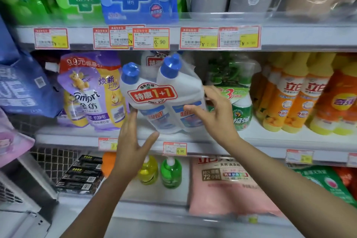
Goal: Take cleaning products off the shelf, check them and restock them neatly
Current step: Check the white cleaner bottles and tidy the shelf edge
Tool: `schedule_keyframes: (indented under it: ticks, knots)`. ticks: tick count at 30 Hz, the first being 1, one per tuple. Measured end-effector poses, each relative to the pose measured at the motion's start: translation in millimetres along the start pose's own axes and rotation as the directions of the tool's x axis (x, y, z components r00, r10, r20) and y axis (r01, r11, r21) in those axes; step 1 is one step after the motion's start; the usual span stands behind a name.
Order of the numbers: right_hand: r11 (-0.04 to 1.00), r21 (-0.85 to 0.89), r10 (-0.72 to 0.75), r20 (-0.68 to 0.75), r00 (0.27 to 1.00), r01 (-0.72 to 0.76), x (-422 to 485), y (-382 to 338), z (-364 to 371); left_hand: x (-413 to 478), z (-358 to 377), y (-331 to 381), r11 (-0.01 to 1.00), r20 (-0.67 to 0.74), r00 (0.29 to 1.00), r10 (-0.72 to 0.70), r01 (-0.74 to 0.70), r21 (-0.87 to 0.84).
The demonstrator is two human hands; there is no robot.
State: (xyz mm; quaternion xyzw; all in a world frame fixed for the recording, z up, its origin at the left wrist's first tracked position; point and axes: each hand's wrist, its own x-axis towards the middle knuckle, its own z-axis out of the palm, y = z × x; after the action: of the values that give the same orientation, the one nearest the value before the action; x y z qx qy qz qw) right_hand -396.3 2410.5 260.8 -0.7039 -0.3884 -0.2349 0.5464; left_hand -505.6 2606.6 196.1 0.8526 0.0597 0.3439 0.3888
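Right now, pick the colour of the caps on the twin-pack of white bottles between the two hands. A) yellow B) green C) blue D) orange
C: both caps on the twin-pack, between the left hand and the right hand, are blue, above its red 1+1 label.

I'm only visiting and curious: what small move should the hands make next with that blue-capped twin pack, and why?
Probably nudge the twin pack upright and deeper onto the shelf. It leans left at the shelf's front edge, the open left hand touches its lower left, and the right hand is spread against its right side.
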Motion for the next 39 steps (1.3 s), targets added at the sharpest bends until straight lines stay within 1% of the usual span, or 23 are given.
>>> schedule_keyframes:
  ticks: [2, 4, 7, 9, 11, 14, 16, 19, 21, 22, 23, 24, 25, 26, 27, 28, 29, 30, 31, 34, 36, 37, 39]
  knots:
    - [0.999, 0.029, -0.035, 0.011, 0.999, 0.034, -6, -12, -19, 1, -3, 20, 0.982, 0.092, 0.996, -0.018, 0.035, -0.185]
    - [0.998, 0.061, -0.032, -0.017, 0.999, 0.033, -9, -21, -37, -2, 0, 34, 0.939, 0.178, 0.984, -0.001, 0.062, -0.338]
    - [0.979, 0.185, 0.097, -0.06, 0.993, -0.085, -12, -32, -61, -9, 8, 56, 0.888, 0.221, 0.975, 0.021, 0.083, -0.453]
    - [0.943, 0.281, 0.196, -0.035, 0.98, -0.179, -17, -37, -78, -16, 15, 78, 0.809, 0.27, 0.962, -0.049, 0.197, -0.555]
    - [0.905, 0.327, 0.283, 0.013, 0.959, -0.272, -24, -40, -96, -27, 26, 98, 0.724, 0.327, 0.939, -0.108, 0.3, -0.621]
    - [0.843, 0.344, 0.406, 0.096, 0.909, -0.413, -37, -40, -118, -48, 43, 121, 0.663, 0.314, 0.932, -0.181, 0.351, -0.662]
    - [0.828, 0.312, 0.449, 0.128, 0.884, -0.466, -44, -40, -131, -61, 50, 139, 0.623, 0.283, 0.926, -0.251, 0.378, -0.684]
    - [0.816, 0.271, 0.483, 0.163, 0.86, -0.51, -53, -41, -146, -76, 54, 158, 0.603, 0.218, 0.917, -0.335, 0.386, -0.698]
    - [0.796, 0.235, 0.526, 0.191, 0.829, -0.559, -58, -38, -151, -82, 54, 166, 0.603, 0.191, 0.915, -0.354, 0.38, -0.701]
    - [0.799, 0.202, 0.539, 0.177, 0.823, -0.567, -61, -36, -151, -84, 54, 170, 0.614, 0.183, 0.916, -0.358, 0.378, -0.693]
    - [0.828, 0.137, 0.526, 0.144, 0.838, -0.543, -65, -34, -151, -86, 54, 173, 0.635, 0.173, 0.918, -0.357, 0.375, -0.676]
    - [0.872, 0.025, 0.486, 0.077, 0.871, -0.489, -67, -33, -151, -87, 55, 177, 0.671, 0.163, 0.924, -0.346, 0.365, -0.645]
    - [0.897, -0.092, 0.435, 0.005, 0.9, -0.433, -71, -34, -151, -88, 56, 180, 0.724, 0.153, 0.932, -0.329, 0.353, -0.593]
    - [0.906, -0.148, 0.397, -0.037, 0.917, -0.397, -74, -38, -150, -90, 57, 182, 0.785, 0.133, 0.942, -0.308, 0.331, -0.524]
    - [0.908, -0.129, 0.398, -0.027, 0.917, -0.398, -76, -47, -147, -91, 60, 183, 0.86, 0.094, 0.957, -0.274, 0.287, -0.422]
    - [0.897, -0.087, 0.436, 0.016, 0.9, -0.433, -78, -56, -143, -93, 64, 181, 0.939, 0.046, 0.978, -0.202, 0.207, -0.273]
    - [0.875, -0.074, 0.483, 0.057, 0.874, -0.478, -79, -63, -139, -95, 68, 180, 0.991, 0.008, 0.995, -0.096, 0.097, -0.087]
    - [0.852, -0.093, 0.522, 0.072, 0.85, -0.515, -80, -65, -134, -98, 73, 179, 0.996, -0.007, 1.0, 0.016, -0.015, 0.089]
    - [0.83, -0.119, 0.554, 0.059, 0.83, -0.545, -80, -64, -131, -100, 80, 178, 0.968, -0.005, 0.994, 0.11, -0.106, 0.228]
    - [0.796, -0.145, 0.595, 0.008, 0.804, -0.587, -85, -51, -126, -105, 98, 180, 0.853, 0.005, 0.96, 0.281, -0.252, 0.456]
    - [0.791, -0.11, 0.605, -0.002, 0.796, -0.601, -91, -44, -127, -107, 103, 180, 0.796, -0.013, 0.936, 0.353, -0.292, 0.531]
    - [0.791, -0.088, 0.607, -0.004, 0.795, -0.605, -93, -42, -128, -107, 105, 180, 0.794, -0.002, 0.933, 0.36, -0.305, 0.526]
    - [0.8, -0.057, 0.597, -0.017, 0.802, -0.597, -95, -41, -134, -106, 102, 180, 0.849, 0.098, 0.947, 0.307, -0.319, 0.422]
